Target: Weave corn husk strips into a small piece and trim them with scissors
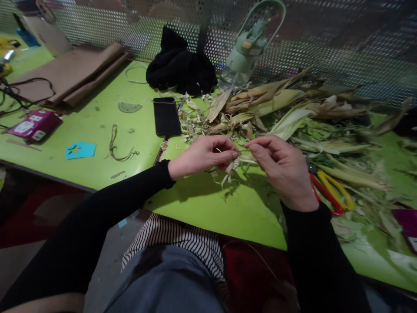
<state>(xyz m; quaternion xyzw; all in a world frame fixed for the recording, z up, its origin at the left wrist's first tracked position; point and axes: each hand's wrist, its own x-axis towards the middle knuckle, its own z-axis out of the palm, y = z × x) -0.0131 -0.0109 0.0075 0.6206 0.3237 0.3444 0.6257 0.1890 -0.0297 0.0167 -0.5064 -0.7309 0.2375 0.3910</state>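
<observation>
Over the front of the green table, my left hand (208,153) pinches a small braided piece of pale corn husk (233,167), with frayed ends hanging below the fingers. To its right my right hand (282,169) is closed too, thumb against forefinger, on a thin husk strip (246,160) that runs toward the braid. The very tips of the fingers hide part of the strip. Beyond both hands lies a heap of dried corn husks (267,104) with many torn bits. Scissors with red and yellow handles (332,191) rest beside my right wrist.
A black phone (166,116) lies left of the husks. Behind stand a green water bottle (243,56) and a black cloth bundle (180,65) against a perforated metal screen (130,21). Farther left are a blue paper tag (85,150), a purple box (34,125) and brown paper (74,69).
</observation>
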